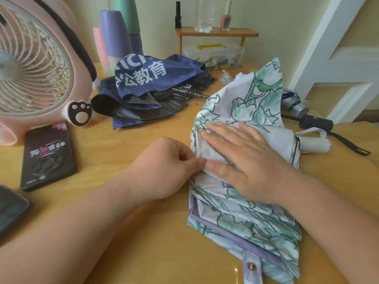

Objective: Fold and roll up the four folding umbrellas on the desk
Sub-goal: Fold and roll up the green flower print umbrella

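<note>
Floral umbrella (pixel 256 218), white w/ green flower print, lies half-collapsed on the surface (pixel 133 152) at centre-right, running down to the lower right. Its white handle (pixel 315 145) pokes out at right, and its snap strap (pixel 251 265) is at the bottom edge.

Right hand (pixel 246 160) lies flat on the canopy, fingers (pixel 221 130) straight and spread, pressing the cloth down, gripping nothing. Left hand (pixel 164 167), at frame centre, has curled fingers pinching the canopy's edge, right next to the right thumb.

Navy umbrella (pixel 155 87) w/ white lettering sits loose and unfolded at upper centre. Grey umbrella (pixel 295 103) w/ black handle lies at right, behind the floral one.

Upper centre: clear lidded box (pixel 213 56) w/ yellow handle under a small wooden shelf (pixel 217 33). It holds small mixed bits, too blurred to ID. On the shelf stand a black bottle (pixel 178 15), a see-through bottle (pixel 204 15) and a pink polish bottle (pixel 226 19).

Upper left: pink fan (pixel 37 64). Below it, a dark phone (pixel 48 156). Purple, green and pink tumblers (pixel 117 35) stand behind the navy umbrella.
</note>
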Motion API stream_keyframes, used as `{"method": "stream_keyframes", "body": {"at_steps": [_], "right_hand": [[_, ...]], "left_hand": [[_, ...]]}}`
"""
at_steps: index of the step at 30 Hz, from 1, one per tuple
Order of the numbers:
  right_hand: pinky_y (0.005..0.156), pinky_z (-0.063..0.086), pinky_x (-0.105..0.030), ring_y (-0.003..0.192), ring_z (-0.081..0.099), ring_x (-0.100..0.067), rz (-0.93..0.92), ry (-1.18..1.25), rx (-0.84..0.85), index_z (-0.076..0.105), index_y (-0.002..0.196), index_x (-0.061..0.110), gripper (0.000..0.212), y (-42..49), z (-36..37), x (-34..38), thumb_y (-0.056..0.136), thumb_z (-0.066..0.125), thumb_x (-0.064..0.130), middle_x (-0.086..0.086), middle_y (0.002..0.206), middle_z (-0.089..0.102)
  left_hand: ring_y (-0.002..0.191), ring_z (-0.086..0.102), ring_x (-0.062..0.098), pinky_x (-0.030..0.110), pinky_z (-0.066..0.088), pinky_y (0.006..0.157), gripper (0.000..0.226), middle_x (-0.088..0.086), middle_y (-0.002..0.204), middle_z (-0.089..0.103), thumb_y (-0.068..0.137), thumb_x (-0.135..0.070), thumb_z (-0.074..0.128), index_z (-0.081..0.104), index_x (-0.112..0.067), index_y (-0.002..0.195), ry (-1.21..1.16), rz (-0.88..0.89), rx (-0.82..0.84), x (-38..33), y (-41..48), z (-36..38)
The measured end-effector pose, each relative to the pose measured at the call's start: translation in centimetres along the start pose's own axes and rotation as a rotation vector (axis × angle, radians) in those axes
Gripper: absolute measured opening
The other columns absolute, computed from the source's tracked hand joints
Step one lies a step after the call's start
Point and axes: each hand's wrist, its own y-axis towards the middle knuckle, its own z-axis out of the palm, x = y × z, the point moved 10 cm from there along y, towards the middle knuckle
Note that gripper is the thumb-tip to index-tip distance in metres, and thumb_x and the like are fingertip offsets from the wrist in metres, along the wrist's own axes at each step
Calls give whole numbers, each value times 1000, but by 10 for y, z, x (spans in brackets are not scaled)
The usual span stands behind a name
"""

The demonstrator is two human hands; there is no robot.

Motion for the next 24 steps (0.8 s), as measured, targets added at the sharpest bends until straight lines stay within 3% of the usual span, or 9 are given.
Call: {"method": "stream_keyframes", "body": {"at_steps": [5, 8, 12, 17, 20, 24], "right_hand": [[126, -2, -44, 156, 4, -7, 50, -18, -94, 19, 160, 38, 60, -2, -1, -11, 104, 6, 53, 11, 169, 16], [126, -4, -50, 156, -5, -9, 133, -81, -68, 5, 159, 46, 66, -1, 1, -19, 98, 4, 70, 8, 171, 6], [125, -6, -52, 156, -12, -12, 172, -136, -4, -4, 157, 51, 89, -2, 5, -21, 79, 4, 94, 7, 170, -5], [125, -7, -53, 156, -13, -13, 159, -148, 6, -7, 157, 50, 95, -1, 5, -20, 76, 8, 97, 7, 170, -7], [125, -5, -52, 156, -10, -12, 136, -144, -13, -4, 158, 48, 93, -1, 4, -17, 79, 11, 95, 7, 170, -3], [125, -4, -51, 156, -5, -12, 131, -142, -25, 0, 158, 48, 92, -1, 4, -16, 79, 11, 94, 7, 170, 2]], "left_hand": [[42, 40, 8, 16, 32, 42, 32, 2, 53, 58, 93, -37, 71, 76, -10, 77, -7, -68, 68, 4, -1, 4], [40, 39, 8, 16, 29, 39, 34, -6, 46, 50, 95, -35, 69, 72, -10, 72, 30, -81, 98, 1, -1, 6], [54, 44, 14, 27, 39, 51, 32, 2, 58, 54, 91, -32, 64, 61, -11, 67, 283, 18, 126, 0, -5, 8], [52, 51, 3, 14, 41, 51, 22, -11, 59, 63, 83, -42, 75, 72, -24, 70, 316, 83, 398, -5, -27, 8], [51, 54, -1, 11, 40, 50, 12, -17, 58, 66, 78, -39, 83, 78, -31, 73, 288, 106, 343, -12, -27, 4], [45, 46, 2, 12, 33, 43, 24, -15, 49, 58, 74, -46, 85, 76, -26, 66, 183, 70, 124, -10, -16, -6]]}}
